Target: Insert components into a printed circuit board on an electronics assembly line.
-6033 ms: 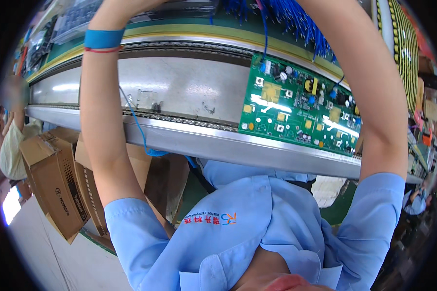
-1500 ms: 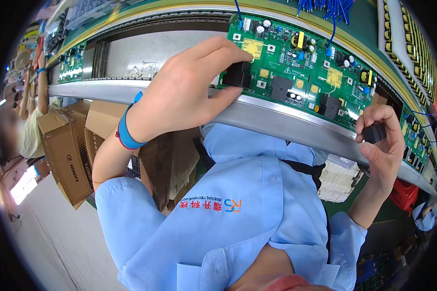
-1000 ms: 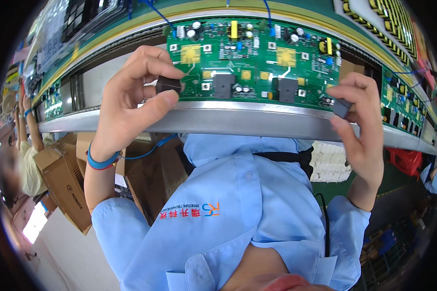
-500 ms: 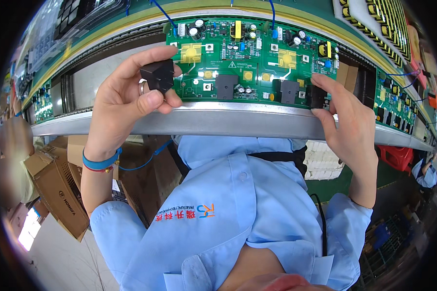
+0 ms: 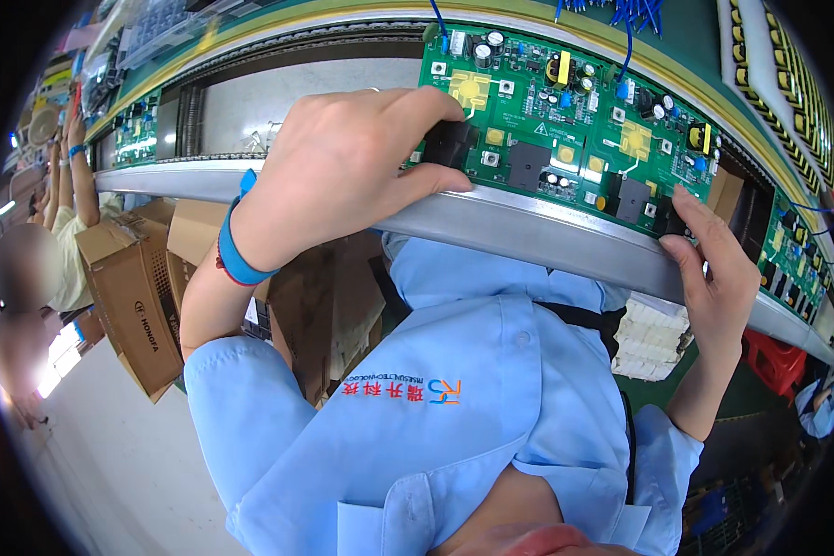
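Observation:
My left hand point(image 5: 329, 171) grips a black box-shaped relay point(image 5: 449, 145) between thumb and fingers at the near left corner of a green circuit board point(image 5: 519, 119). The relay sits down at the board; its pins are hidden. At the near right corner, the thumb and forefinger of my right hand point(image 5: 718, 264) pinch another black relay point(image 5: 669, 220), partly covered by the fingers. Two dark relays, one left of centre point(image 5: 528, 165) and one further right point(image 5: 632, 197), stand along the near edge between my hands. Capacitors and yellow-wrapped transformers crowd the far side.
The board lies on a conveyor with a metal front rail point(image 5: 519, 215). Another populated board point(image 5: 789, 250) is further right. Blue wires point(image 5: 635, 14) and a white foam tray of yellow-black parts point(image 5: 760, 74) lie beyond. Cardboard boxes point(image 5: 125, 287) stand below left; other people are at far left.
My left hand has turned over and brought its relay from the air onto the board's near left corner. My right hand still grips its relay. The whole view has shifted and tilted.

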`<state>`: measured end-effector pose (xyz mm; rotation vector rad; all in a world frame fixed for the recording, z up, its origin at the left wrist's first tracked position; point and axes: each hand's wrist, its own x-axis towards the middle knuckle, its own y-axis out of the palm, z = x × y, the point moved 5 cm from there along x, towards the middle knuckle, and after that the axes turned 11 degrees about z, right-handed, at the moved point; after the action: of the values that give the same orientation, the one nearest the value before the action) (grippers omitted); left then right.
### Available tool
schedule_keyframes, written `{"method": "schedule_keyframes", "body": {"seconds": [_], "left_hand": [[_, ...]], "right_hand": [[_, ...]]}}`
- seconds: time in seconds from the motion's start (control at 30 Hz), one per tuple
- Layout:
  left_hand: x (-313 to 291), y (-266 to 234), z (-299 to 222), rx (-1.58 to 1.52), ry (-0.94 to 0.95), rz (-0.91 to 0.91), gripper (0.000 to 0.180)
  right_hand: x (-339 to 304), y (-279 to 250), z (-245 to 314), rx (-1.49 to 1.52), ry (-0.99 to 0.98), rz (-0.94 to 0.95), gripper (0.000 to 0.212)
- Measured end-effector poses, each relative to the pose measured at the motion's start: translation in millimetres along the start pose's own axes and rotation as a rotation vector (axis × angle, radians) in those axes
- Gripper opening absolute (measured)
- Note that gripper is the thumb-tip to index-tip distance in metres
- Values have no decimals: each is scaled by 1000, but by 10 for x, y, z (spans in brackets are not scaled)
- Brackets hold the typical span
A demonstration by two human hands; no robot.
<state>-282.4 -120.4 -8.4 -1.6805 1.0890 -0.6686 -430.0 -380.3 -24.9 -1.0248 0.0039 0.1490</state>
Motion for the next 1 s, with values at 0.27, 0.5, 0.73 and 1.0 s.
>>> {"method": "schedule_keyframes", "body": {"seconds": [0.27, 0.5, 0.73, 1.0], "left_hand": [[161, -16, -61, 243, 24, 183, 49], [183, -11, -67, 257, 16, 241, 50], [182, -1, -60, 223, 77, 215, 49], [95, -267, 155, -113, -274, 39, 28]], "right_hand": [[12, 17, -76, 123, -1, -21, 36], [14, 24, -92, 139, -21, -34, 35], [17, 11, -73, 126, -31, -35, 34], [-34, -9, -4, 51, -78, -124, 33]]}}
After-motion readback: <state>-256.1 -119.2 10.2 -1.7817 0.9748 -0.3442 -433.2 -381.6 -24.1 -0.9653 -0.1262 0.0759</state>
